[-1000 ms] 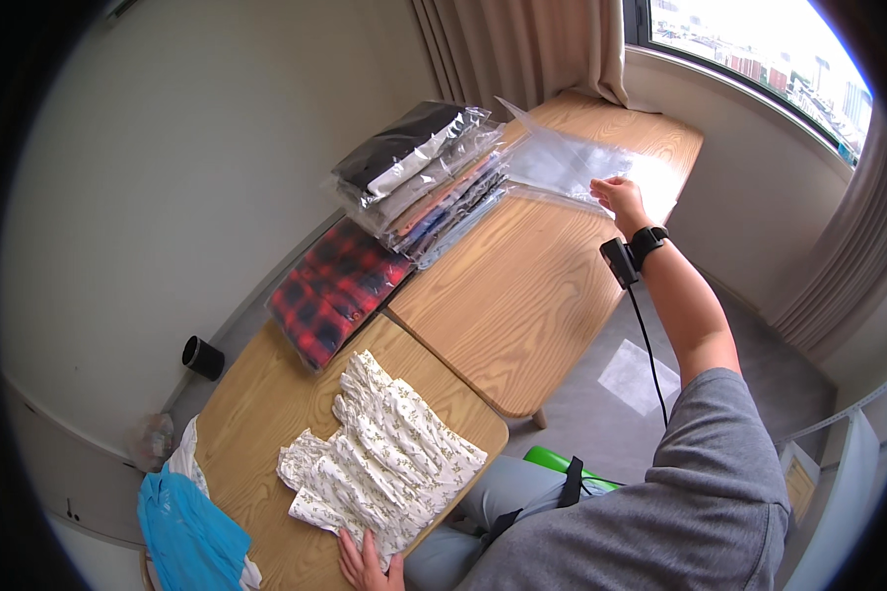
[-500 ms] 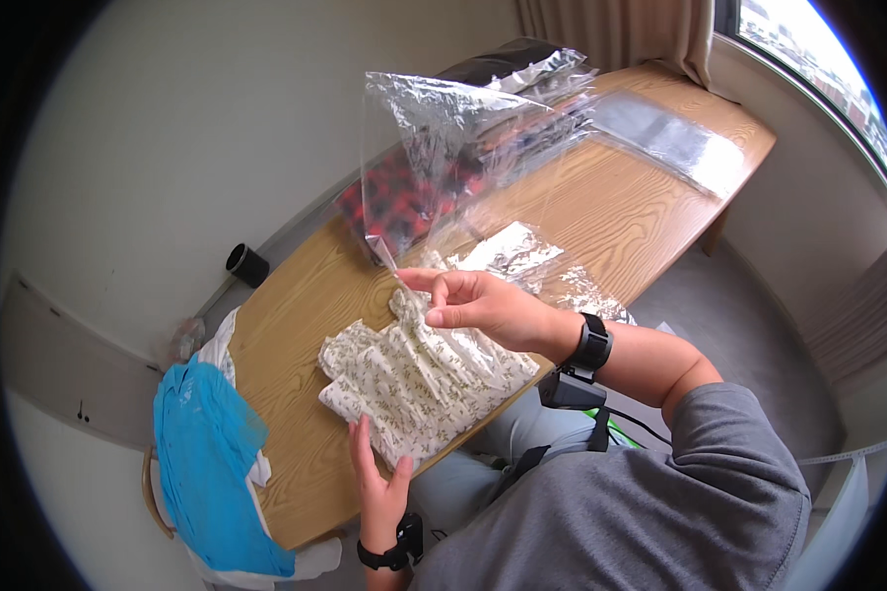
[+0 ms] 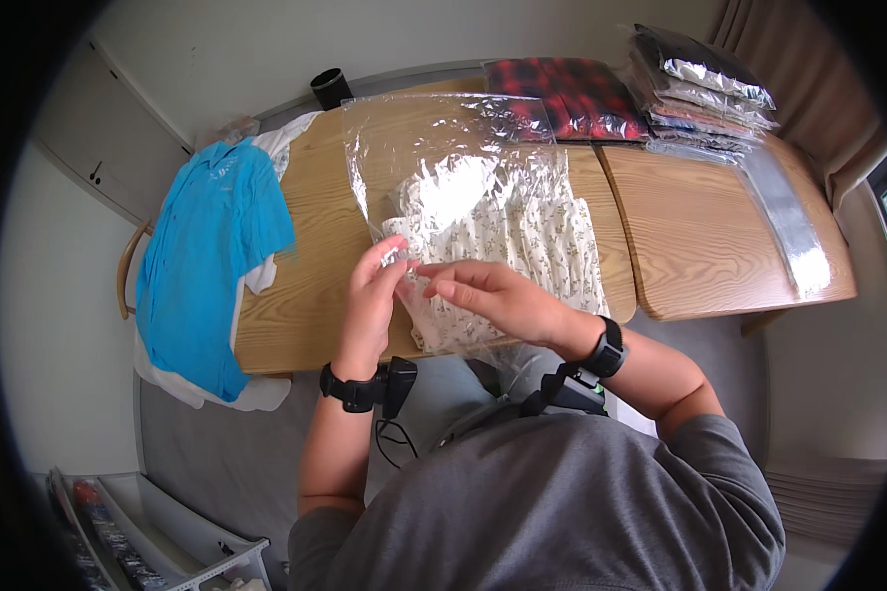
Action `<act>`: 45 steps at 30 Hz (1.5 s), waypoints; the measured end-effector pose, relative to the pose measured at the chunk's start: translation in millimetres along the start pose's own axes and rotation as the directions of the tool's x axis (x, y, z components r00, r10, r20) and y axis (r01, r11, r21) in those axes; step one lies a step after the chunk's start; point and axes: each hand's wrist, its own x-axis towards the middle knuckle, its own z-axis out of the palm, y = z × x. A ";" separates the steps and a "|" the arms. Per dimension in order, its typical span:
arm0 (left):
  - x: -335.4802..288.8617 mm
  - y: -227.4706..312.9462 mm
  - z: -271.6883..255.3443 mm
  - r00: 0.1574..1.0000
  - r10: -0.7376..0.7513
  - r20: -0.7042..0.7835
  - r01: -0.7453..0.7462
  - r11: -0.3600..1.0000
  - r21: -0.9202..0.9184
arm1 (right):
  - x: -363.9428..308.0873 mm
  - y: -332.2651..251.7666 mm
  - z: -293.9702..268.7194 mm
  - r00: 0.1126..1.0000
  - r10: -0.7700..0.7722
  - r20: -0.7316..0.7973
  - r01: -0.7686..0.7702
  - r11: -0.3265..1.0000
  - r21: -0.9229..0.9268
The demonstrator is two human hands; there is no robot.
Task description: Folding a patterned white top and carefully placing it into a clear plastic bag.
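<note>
A clear plastic bag [image 3: 365, 163] spreads over a folded white garment with a small leafy print [image 3: 552, 231]. How far the garment lies inside the bag I cannot tell. At the near left edge of the bag, my left hand [image 3: 370, 300] pinches the film between thumb and fingers. My right hand [image 3: 508, 300] reaches across from the right above the garment. Its fingers stretch toward the left fingertips, with the thumb apart below them. The near edge of the bag is partly hidden under my right hand.
A red-and-black checked garment in film [image 3: 567, 98] lies at the back, beside a stack of bagged clothes [image 3: 705, 98]. Flat clear bags [image 3: 788, 222] lie on the right table [image 3: 700, 236]. A blue shirt [image 3: 202, 256] drapes at left. A white bin [image 3: 197, 552] stands lower left.
The view has swung right. The bag, held up in my right hand before, now lies lower over the garment. My left hand has risen from beside the garment to grip the film.
</note>
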 end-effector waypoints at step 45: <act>73.4 11.9 -45.4 0.859 0.193 0.473 -0.481 0.618 0.622 | -75.8 54.6 -138.3 0.561 -0.099 -0.822 -0.524 0.726 -0.445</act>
